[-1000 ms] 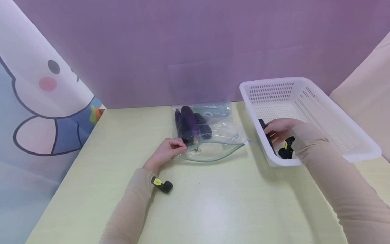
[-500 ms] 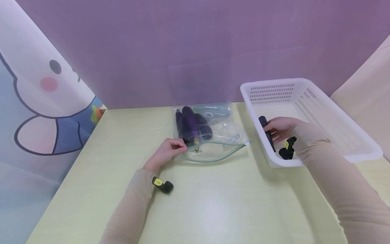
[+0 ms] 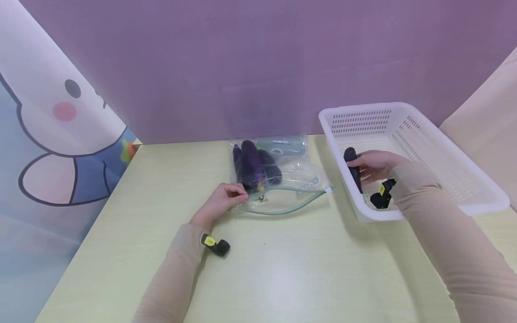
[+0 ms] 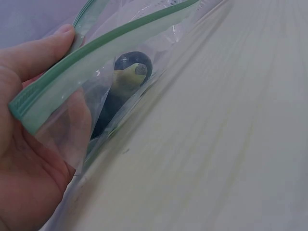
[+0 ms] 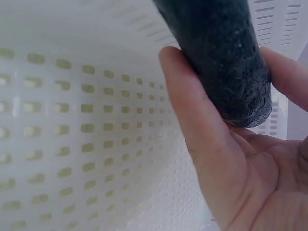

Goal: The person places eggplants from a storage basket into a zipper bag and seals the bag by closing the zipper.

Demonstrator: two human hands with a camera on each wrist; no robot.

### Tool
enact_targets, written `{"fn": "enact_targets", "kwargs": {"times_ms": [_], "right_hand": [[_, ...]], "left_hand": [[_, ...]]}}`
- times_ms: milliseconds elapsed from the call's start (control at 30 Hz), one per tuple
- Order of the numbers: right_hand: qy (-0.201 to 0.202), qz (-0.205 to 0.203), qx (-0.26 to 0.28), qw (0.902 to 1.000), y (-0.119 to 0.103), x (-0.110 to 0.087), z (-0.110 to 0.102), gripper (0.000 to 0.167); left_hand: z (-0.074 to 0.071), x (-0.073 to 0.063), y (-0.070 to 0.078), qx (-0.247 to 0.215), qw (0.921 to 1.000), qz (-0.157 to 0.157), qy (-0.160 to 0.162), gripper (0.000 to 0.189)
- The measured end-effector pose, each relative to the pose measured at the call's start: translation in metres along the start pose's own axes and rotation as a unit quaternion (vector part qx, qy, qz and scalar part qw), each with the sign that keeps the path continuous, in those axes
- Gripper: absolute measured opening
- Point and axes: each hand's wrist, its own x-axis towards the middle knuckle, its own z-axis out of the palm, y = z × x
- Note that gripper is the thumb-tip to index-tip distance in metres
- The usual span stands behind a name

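Note:
My left hand [image 3: 221, 201] pinches the left corner of a clear zip bag [image 3: 300, 174] lying on the table. Its green-edged mouth gapes toward me, and several dark purple eggplants [image 3: 252, 163] lie inside. In the left wrist view the thumb is on the bag's green zip strip [image 4: 110, 41], and a pale stem end of an eggplant [image 4: 127, 79] shows through the film. On the right, my right hand [image 3: 375, 165] is inside a white basket and holds a dark eggplant [image 5: 224, 62] between thumb and fingers, close to the basket's left wall.
The white perforated basket [image 3: 444, 139] stands at the table's right. A pale wooden table [image 3: 282, 264] spreads in front of both arms. Behind it hangs a purple cloth [image 3: 266, 67], with a cartoon-printed cloth [image 3: 44, 179] to the left.
My right hand has lifted the eggplant and shifted slightly farther back along the basket's left side. The left hand and the bag have stayed in place.

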Motion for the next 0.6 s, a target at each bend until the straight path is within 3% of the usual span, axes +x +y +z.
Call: {"fn": "enact_targets", "kwargs": {"times_ms": [300, 600], "right_hand": [[0.013, -0.002, 0.033, 0.9994, -0.0009, -0.0009, -0.0013, 0.024], [0.017, 0.001, 0.121, 0.9925, -0.0019, -0.0033, -0.0043, 0.023]], "left_hand": [[-0.0008, -0.0005, 0.0003, -0.014, 0.9999, 0.004, -0.001, 0.032], [0.0006, -0.0007, 0.0017, -0.006, 1.0, 0.002, 0.001, 0.019]]}}
